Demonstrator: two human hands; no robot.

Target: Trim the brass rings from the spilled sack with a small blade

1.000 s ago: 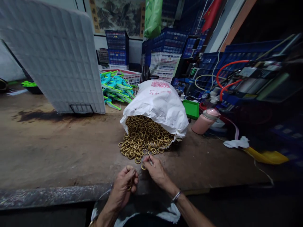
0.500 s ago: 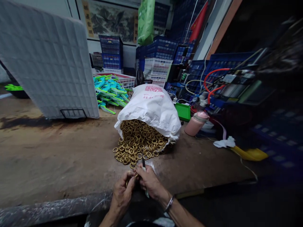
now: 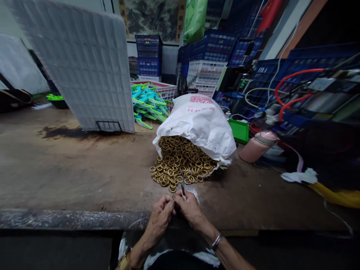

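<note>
A white sack [image 3: 202,123] lies on its side on the brown workbench [image 3: 70,172], and several brass rings [image 3: 180,165] spill from its mouth toward me. My left hand [image 3: 159,219] and my right hand [image 3: 189,212] meet at the bench's near edge, just in front of the spilled rings. The left hand's fingers are pinched together; what they hold is hidden. My right hand grips a thin dark tool [image 3: 183,190] that points up toward the rings. A bracelet sits on my right wrist.
A white grid panel [image 3: 81,63] leans at the back left. Green-and-blue plastic parts [image 3: 147,105] lie behind it. A pink bottle [image 3: 257,146], a green box [image 3: 239,130], machinery with red hoses and stacked blue crates fill the right and back.
My two hands came together from slightly apart a second ago and stay joined. A ring seen at the right fingertips earlier is now hidden. The camera view has shifted.
</note>
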